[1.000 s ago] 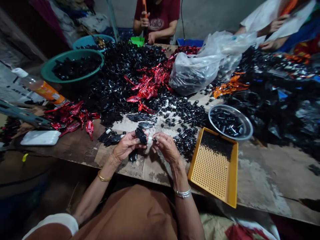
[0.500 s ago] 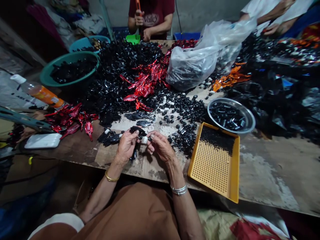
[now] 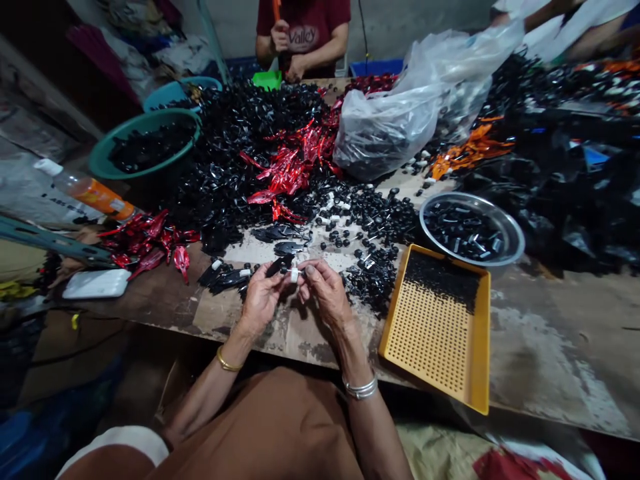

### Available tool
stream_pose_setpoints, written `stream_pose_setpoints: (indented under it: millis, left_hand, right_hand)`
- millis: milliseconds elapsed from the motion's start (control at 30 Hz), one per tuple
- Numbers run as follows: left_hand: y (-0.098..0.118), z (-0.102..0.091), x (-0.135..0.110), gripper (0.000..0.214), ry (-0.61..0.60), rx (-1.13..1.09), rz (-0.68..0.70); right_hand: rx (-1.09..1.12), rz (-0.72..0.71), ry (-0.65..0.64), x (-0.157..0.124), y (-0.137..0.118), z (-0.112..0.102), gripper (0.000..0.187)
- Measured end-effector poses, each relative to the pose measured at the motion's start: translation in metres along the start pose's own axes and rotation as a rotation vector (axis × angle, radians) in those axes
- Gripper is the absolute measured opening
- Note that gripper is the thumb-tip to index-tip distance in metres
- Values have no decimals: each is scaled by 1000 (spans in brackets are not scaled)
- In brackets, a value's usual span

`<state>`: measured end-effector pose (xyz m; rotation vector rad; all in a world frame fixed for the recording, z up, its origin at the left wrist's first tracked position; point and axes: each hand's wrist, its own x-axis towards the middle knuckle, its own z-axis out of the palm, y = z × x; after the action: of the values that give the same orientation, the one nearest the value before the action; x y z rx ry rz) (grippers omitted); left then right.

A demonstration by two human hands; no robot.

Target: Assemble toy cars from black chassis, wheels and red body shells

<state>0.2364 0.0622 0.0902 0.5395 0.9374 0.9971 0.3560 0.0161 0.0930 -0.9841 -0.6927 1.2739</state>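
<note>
My left hand point(image 3: 261, 299) is closed in a pinch on a long black plastic piece point(image 3: 278, 266), held just above the table. My right hand point(image 3: 325, 292) pinches a small white part point(image 3: 295, 273) against the end of that black piece. The two hands meet over a worn sheet of cardboard point(image 3: 300, 328). A few finished black pieces with white ends point(image 3: 225, 276) lie just left of my left hand. Small black round parts point(image 3: 373, 270) are scattered right of my right hand.
A yellow perforated tray point(image 3: 434, 333) lies at the right, a metal bowl point(image 3: 471, 230) of small parts behind it. Heaps of black parts point(image 3: 235, 147) and red parts point(image 3: 293, 167), a clear plastic bag point(image 3: 400, 120), green basins point(image 3: 145, 143), a bottle point(image 3: 90, 191). A person in a red shirt point(image 3: 303, 30) works opposite.
The hands have stayed together over the cardboard. The black piece has turned in my left hand, and the white part now sits at its end between my fingertips.
</note>
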Motion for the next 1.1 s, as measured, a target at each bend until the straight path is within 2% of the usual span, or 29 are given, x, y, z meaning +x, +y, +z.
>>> stream_pose_setpoints:
  millis: [133, 300, 433, 567, 800, 900, 967, 1100]
  left_hand:
    - [-5, 9, -6, 26, -36, -93, -39]
    - [-24, 18, -21, 25, -84, -139, -78]
    - [-36, 24, -26, 21, -42, -153, -99]
    - [-39, 27, -23, 14, 38, -191, -119]
    - [-40, 21, -18, 18, 46, -239, -24]
    - [-42, 19, -15, 11, 56, -253, -26]
    - [-43, 20, -13, 8, 77, -268, -17]
    - [-42, 23, -15, 16, 86, -259, 71]
  right_hand:
    - [-222, -117, 127, -1, 6, 4, 23]
    - [-473, -267, 326, 1, 13, 4, 19]
    - [-681, -318, 440, 1, 21, 6, 17]
    - [-831, -379, 441, -2, 30, 8, 21]
    - [-934, -594, 473, -8, 31, 14, 21]
    - [-1000, -652, 433, -9, 35, 18, 24]
    - [-1039, -655, 415, -8, 39, 21, 28]
    - [-1032, -556, 444, -8, 42, 23, 31]
